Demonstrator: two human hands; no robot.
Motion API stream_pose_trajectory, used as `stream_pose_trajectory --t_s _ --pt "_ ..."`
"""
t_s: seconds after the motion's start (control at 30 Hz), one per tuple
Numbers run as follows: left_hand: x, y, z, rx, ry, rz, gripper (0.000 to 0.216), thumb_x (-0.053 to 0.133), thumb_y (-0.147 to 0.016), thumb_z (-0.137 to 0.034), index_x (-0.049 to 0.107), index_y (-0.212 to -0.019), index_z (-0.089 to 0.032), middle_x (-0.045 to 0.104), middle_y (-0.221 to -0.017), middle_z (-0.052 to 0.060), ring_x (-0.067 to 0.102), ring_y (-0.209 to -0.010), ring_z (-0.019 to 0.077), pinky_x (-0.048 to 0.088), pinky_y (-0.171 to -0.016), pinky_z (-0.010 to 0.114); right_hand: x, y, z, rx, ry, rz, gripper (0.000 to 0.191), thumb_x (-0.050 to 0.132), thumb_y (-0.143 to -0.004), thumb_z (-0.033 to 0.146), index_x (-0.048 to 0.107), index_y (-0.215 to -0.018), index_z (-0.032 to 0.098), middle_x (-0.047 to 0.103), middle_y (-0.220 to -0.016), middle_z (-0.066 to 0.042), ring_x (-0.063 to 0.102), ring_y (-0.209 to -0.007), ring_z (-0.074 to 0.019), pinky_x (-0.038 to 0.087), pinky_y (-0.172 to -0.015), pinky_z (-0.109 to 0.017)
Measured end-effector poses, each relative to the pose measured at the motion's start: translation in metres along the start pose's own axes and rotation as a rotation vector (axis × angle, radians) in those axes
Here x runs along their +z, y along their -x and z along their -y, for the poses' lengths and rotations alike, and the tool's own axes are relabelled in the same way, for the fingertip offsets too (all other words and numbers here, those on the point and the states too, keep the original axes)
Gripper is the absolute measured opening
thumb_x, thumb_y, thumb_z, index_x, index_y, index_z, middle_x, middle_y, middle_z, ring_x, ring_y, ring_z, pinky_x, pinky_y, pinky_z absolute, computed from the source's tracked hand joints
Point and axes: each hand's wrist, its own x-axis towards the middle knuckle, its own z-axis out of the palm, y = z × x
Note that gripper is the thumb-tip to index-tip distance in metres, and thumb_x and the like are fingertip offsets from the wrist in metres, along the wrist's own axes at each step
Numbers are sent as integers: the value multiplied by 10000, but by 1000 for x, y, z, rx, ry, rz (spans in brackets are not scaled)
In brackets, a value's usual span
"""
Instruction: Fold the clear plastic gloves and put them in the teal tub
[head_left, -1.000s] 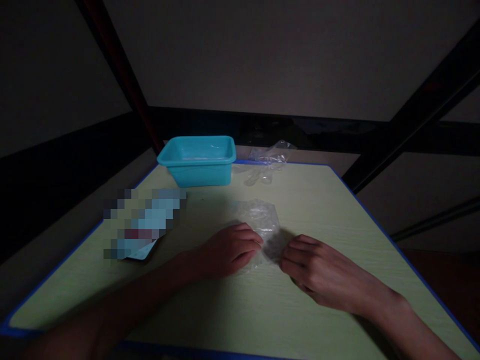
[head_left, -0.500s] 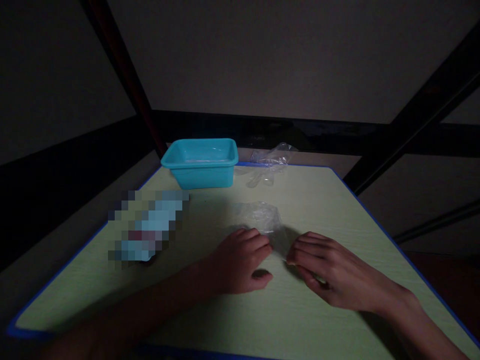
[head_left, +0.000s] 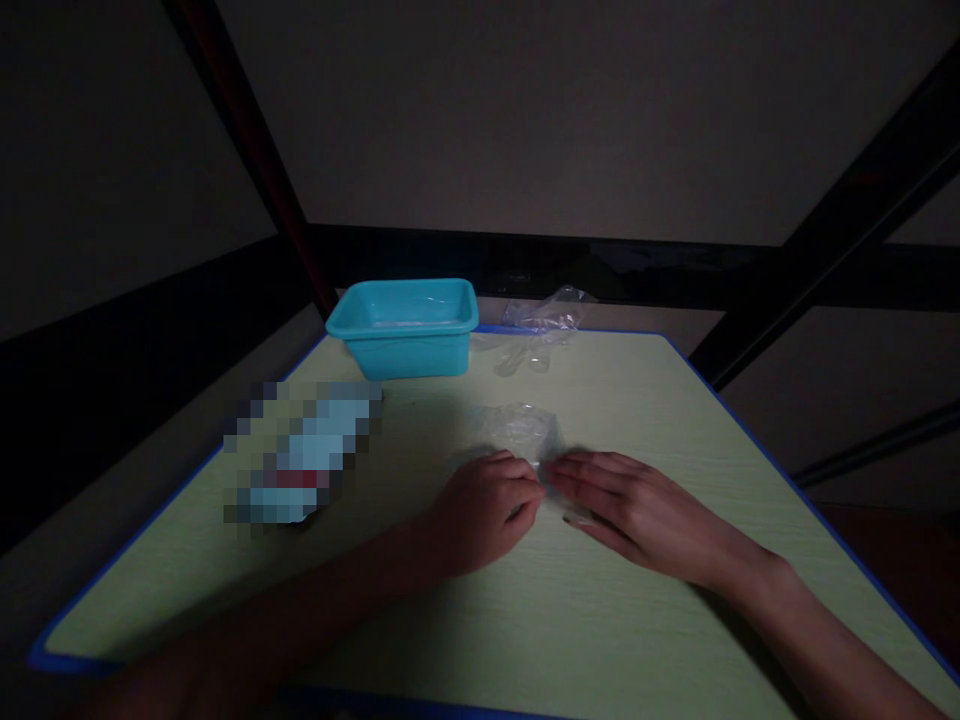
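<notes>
A thin, crumpled piece of clear plastic (head_left: 517, 425) lies on the table between and beyond my hands; its exact shape is hard to make out. My left hand (head_left: 487, 512) is closed at its near left edge, thumb and fingertips pinched together on the plastic. Close on the other side, my right hand (head_left: 619, 505) lies nearly flat with its fingers stretched out, fingertips resting on the plastic's right edge and almost touching my left fingertips. The plastic under both hands is hidden.
A turquoise plastic basin (head_left: 409, 350) stands at the table's back left. Beside it, clear plastic with finger-like shapes, like a disposable glove (head_left: 544, 325), lies over the back edge. A pixelated light-blue object (head_left: 319, 445) rests at the left. The pale table (head_left: 675, 400) has blue edging.
My right hand has moved left and slightly away from me, its fingers flattening over the plastic's edge. My left thumb has closed up against the fingers. The plastic's right side is now folded inward.
</notes>
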Motion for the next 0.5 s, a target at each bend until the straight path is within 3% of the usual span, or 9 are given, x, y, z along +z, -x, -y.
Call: stream_pose_trajectory --t_s 0.27,0.43,0.5 --pt "-3 2 -3 19 -9 15 131 546 -765 -173 648 -843 -147 658 -837 63 580 -787 180 465 -739 300 7 -1 -4 -44 67 -17 306 423 -910 176 637 -1124 129 684 -1111 -107 652 -982 -221 544 -836 -383" --pt "-28 11 11 109 -33 116 465 626 -707 -339 554 -1121 -140 629 -1094 101 569 -972 231 437 -880 370 7 0 -8 13 -70 -39 322 384 -935 215 632 -1133 163 684 -1117 -98 648 -1005 -200 529 -878 -385" --pt "-36 15 22 122 -74 152 465 619 -728 -340 538 -1143 -145 622 -1112 97 559 -1003 224 430 -899 359 7 0 -10 20 -117 -38 326 378 -936 219 625 -1138 156 683 -1117 -103 644 -1012 -204 519 -897 -398"
